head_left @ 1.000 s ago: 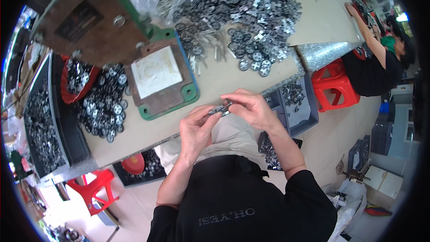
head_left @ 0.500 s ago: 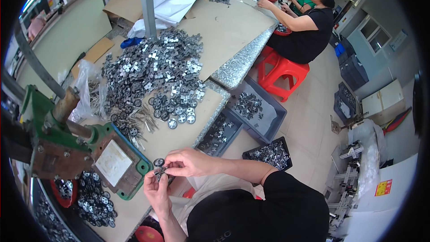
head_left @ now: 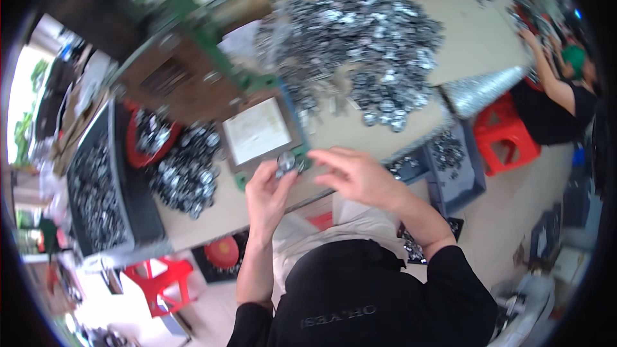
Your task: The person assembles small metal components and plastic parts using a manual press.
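My left hand [head_left: 267, 194] pinches a small black-and-silver wheel [head_left: 286, 161] with a little dark metal piece against it, just in front of a green bench press [head_left: 173, 77]. The join between wheel and metal piece is blurred. To the right, my right hand [head_left: 360, 177] is apart from it, fingers spread and nothing visible in them. The press's base carries a pale flat plate [head_left: 257, 130], directly beyond my left hand. Behind lie loose thin metal pins [head_left: 328, 101], several loose wheels [head_left: 385, 117] and a large heap of small grey metal pieces [head_left: 366, 32].
Left of the press base lies a pile of wheel parts [head_left: 186, 177], beside a red bowl [head_left: 134, 141] and a long dark bin [head_left: 132, 186]. Grey crates [head_left: 474, 183] stand below the table at right. A co-worker [head_left: 565, 106] sits beyond, near a red stool [head_left: 508, 132].
The view has swung left, bringing the press and bin further in. My right hand has come off the small parts and opened; my left hand still holds the wheel, now by the press base.
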Demonstrator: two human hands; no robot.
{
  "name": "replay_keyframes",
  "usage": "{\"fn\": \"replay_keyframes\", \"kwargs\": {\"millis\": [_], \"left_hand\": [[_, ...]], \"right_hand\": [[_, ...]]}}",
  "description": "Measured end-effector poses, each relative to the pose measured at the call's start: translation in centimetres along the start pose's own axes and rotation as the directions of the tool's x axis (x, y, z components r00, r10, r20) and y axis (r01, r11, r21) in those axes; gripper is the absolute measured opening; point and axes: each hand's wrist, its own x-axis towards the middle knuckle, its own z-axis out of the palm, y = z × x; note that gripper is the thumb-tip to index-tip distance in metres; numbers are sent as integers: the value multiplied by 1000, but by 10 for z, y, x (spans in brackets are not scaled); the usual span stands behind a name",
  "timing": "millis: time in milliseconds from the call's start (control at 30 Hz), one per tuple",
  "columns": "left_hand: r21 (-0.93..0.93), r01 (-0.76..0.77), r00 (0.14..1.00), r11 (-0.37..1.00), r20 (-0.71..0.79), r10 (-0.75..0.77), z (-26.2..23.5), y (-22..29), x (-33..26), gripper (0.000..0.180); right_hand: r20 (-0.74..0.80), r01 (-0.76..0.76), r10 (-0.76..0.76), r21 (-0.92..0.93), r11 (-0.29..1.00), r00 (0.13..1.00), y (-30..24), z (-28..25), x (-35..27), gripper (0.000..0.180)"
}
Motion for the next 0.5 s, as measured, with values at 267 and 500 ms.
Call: {"fn": "replay_keyframes", "kwargs": {"millis": [267, 500], "left_hand": [[257, -129, 938, 958, -281, 202, -52, -2, 57, 20], [616, -205, 866, 760, -248, 434, -50, -18, 73, 23]], "right_hand": [[43, 1, 6, -145, 989, 999, 20, 7, -5, 35], [16, -43, 48, -229, 972, 999, 32, -6, -12, 33]]}}
